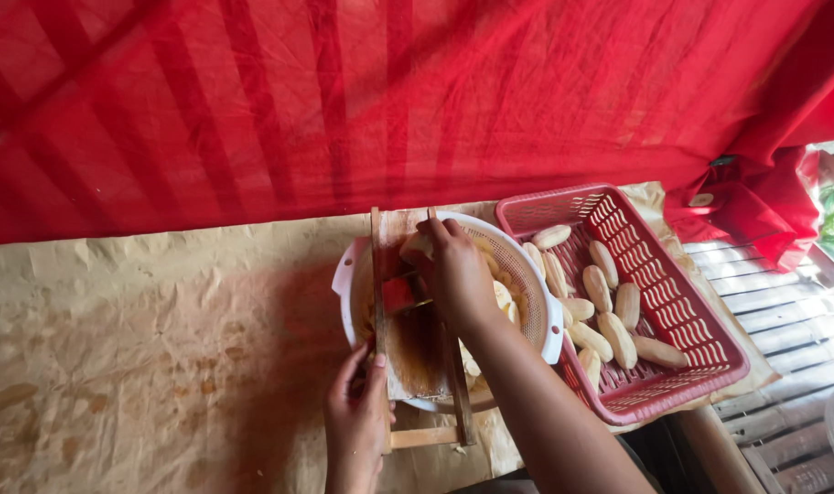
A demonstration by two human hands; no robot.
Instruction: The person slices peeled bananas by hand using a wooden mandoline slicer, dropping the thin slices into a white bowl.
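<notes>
Right now the right hand presses a peeled banana onto the far end of a wooden slicer, fingers curled over the fruit, wrist bent down and forearm reaching in from the near right. Nearer, the left hand grips the slicer's near left rail, thumb on top, seemingly to steady the board. That slicer lies across a white colander, so cut slices drop straight into it; some already lie inside. Just right of the colander, touching it, a pink basket holds more peeled bananas within easy reach. Everything rests on a paper-covered bench, with red cloth hanging behind.
</notes>
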